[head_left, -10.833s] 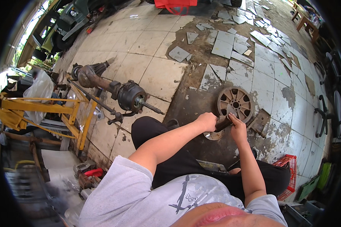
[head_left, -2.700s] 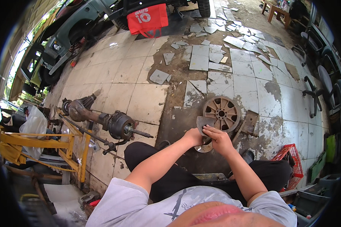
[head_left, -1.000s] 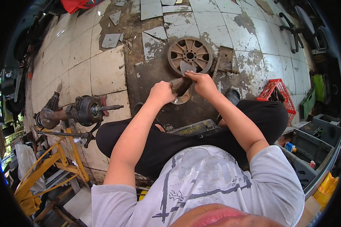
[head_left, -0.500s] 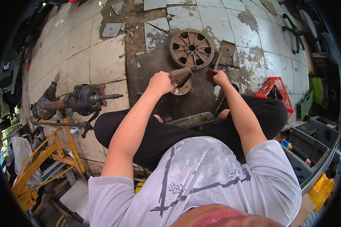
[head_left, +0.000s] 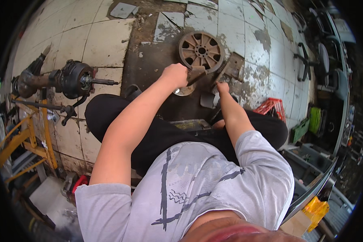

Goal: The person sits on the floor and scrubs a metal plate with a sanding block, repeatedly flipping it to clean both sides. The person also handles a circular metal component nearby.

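My left hand (head_left: 176, 75) is closed around the near end of a brown, wedge-shaped metal piece (head_left: 196, 75), held over a round metal disc (head_left: 184, 90) on the floor. In my right hand (head_left: 222, 87) is a narrow brown bar-like tool (head_left: 220, 76), its far end pointing away from me; its exact kind is unclear. Just below that hand is a grey flat piece (head_left: 207, 100), and I cannot tell whether it joins the tool. Beyond both hands lies a large rusty toothed flywheel (head_left: 201, 49), with a rusty metal plate (head_left: 234, 66) to its right.
An axle-like assembly (head_left: 70, 78) rests at the left above a yellow metal stand (head_left: 46, 135). Right of my knee stands a red plastic crate (head_left: 272, 108), with grey bins (head_left: 308, 155) nearer. Broken tiles (head_left: 124, 10) lie at the far side.
My view has shifted, so the surroundings sit differently. The metal piece in my left hand has turned. My right hand has come nearer to me, and the grey flat piece shows below it.
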Motion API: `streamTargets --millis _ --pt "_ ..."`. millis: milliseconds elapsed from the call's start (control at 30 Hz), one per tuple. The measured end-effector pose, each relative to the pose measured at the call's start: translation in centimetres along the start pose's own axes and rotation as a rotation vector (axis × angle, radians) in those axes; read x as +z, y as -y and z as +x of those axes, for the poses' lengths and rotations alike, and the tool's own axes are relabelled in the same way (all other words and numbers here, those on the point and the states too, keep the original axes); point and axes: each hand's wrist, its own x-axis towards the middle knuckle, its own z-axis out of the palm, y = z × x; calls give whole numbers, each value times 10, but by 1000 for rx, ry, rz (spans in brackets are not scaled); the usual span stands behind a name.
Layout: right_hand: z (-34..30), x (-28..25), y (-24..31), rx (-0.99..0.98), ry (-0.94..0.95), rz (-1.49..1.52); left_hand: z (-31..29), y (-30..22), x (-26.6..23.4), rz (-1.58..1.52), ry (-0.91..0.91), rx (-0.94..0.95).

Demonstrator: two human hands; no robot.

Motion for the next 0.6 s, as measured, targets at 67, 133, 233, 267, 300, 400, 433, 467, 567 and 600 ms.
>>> streamTargets --millis 67,133,233,267,300,400,433,467,567,600 --pt "8 2 13 66 58 -51 3 0 5 -30 -33 2" --pt "11 8 25 93 98 -95 2 1 5 -52 -54 10" --pt "16 13 15 63 108 -198 4 -2 6 -63 -66 47" --pt "23 9 2 42 98 -178 0 -9 -3 -59 -24 25" --pt "17 20 24 34 163 -102 -1 0 -5 -44 -18 -13" --pt "28 5 6 274 144 376 2 -2 -4 -51 -16 13" --pt "30 0 16 306 173 515 3 1 -3 -41 -5 -4" --pt "49 -41 -25 360 120 645 5 -18 -4 -64 -19 76" --pt "24 -78 50 274 234 691 2 4 0 -23 -41 14" --pt "18 -111 54 224 333 520 1 0 3 -24 -32 34"
